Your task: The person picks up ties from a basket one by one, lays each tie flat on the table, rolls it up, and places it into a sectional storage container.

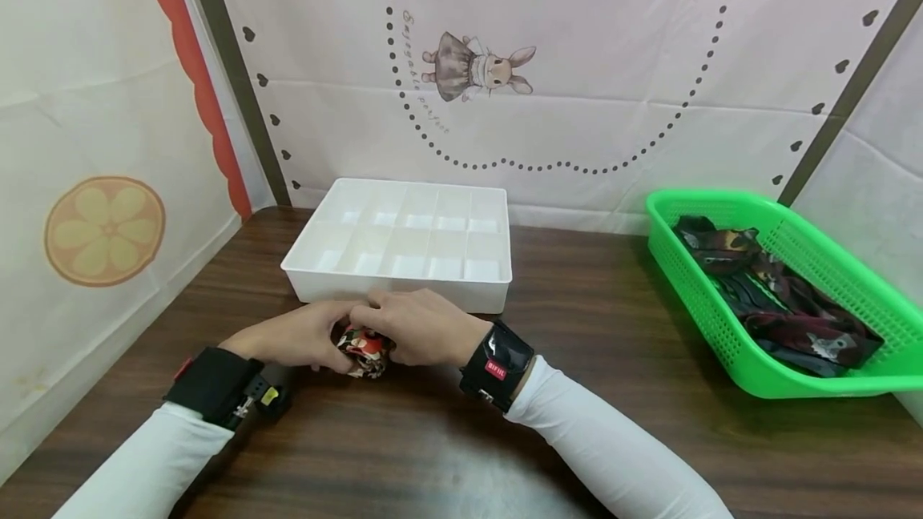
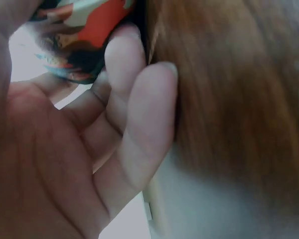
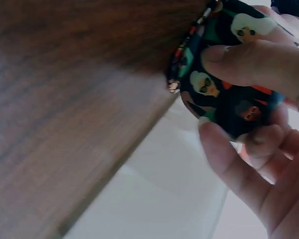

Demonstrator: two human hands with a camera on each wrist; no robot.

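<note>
Currently both hands grip one rolled patterned cloth [image 1: 365,349] on the wooden table [image 1: 447,439], just near of the white divided tray [image 1: 404,243]. Left hand [image 1: 292,337] has fingers curled round the cloth's left side; right hand [image 1: 421,327] pinches it between thumb and fingers from the right. Green basket [image 1: 721,327] holding more dark patterned cloths [image 1: 779,299] sits well apart at far right.

Printed cloth bundle [image 1: 364,348]; wood-grain table [image 1: 447,455].
</note>
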